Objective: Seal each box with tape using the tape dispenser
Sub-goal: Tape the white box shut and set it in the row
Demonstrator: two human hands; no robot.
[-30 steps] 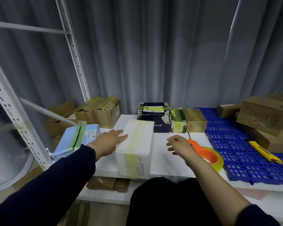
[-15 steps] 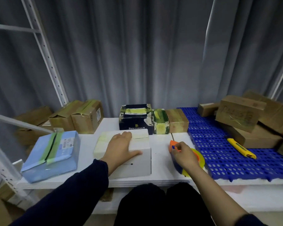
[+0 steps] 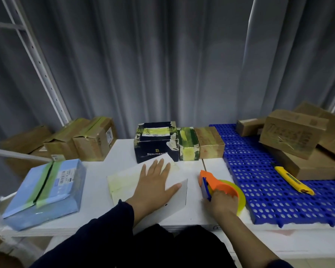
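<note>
1. White box (image 3: 122,180) lies near the front edge of the white table (image 3: 97,169), about midway along it and turned at an angle. The left hand (image 3: 155,182) rests flat on its top, fingers straight and spread.
2. An orange tape dispenser (image 3: 214,182) sits on the table just right of the white box. The right hand (image 3: 221,202) grips its handle, fingers curled round it. It carries a yellowish tape roll (image 3: 241,192).
3. Behind the white box, toward the back edge, stands a dark box (image 3: 155,149) printed "BENLYDESIGN". A green-taped box (image 3: 188,144) and a brown box (image 3: 209,142) stand in a row to its right.
4. A light blue box (image 3: 45,188) with green tape strips lies at the front left corner.
5. A blue perforated mat (image 3: 259,171) covers the table's right end. A yellow utility knife (image 3: 292,180) lies on it, beside stacked cardboard boxes (image 3: 292,132) at the back right corner.
6. More brown cartons (image 3: 93,136) stand at the back left, before a grey curtain (image 3: 162,64).
</note>
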